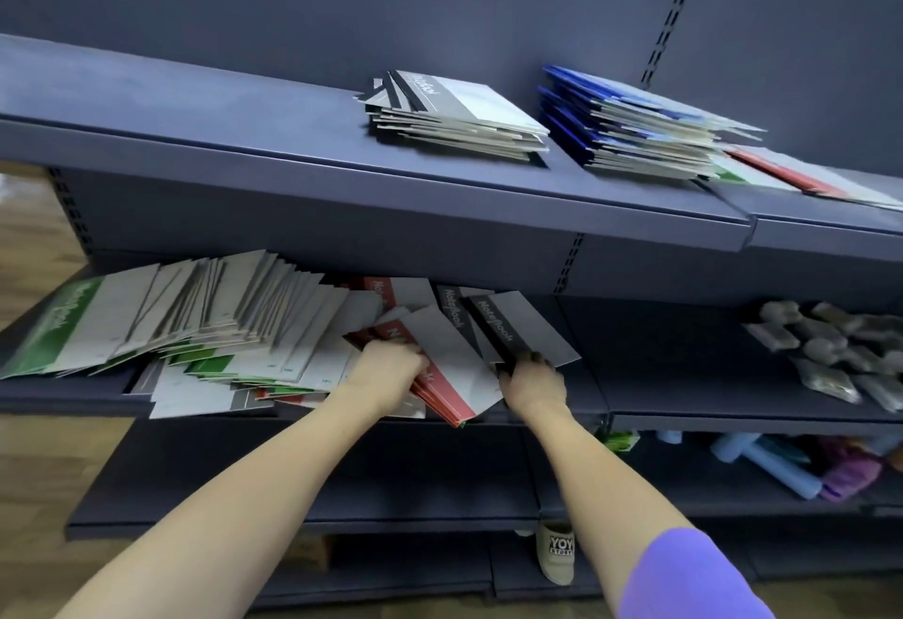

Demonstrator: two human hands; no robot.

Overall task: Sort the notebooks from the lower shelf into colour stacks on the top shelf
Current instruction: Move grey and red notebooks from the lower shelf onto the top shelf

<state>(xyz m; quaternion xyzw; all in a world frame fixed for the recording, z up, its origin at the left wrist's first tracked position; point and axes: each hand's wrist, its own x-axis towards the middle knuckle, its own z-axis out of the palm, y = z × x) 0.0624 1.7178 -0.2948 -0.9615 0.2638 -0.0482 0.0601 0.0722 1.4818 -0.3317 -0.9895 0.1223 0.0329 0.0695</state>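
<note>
Currently both my hands are down at the lower shelf [312,403], apart from each other. My left hand [391,371] grips a bundle of red notebooks [442,396] at its near edge; my right hand [532,381] pinches the black notebooks [508,325] by their spine end. On the top shelf [244,129] I note a black stack [454,117], a blue stack [640,129], and red [791,173] and green covers lying flat beyond it. Remaining: a large slumped pile of notebooks [195,320], mostly green-marked, on the lower shelf. I judge the sort roughly half done at best.
</note>
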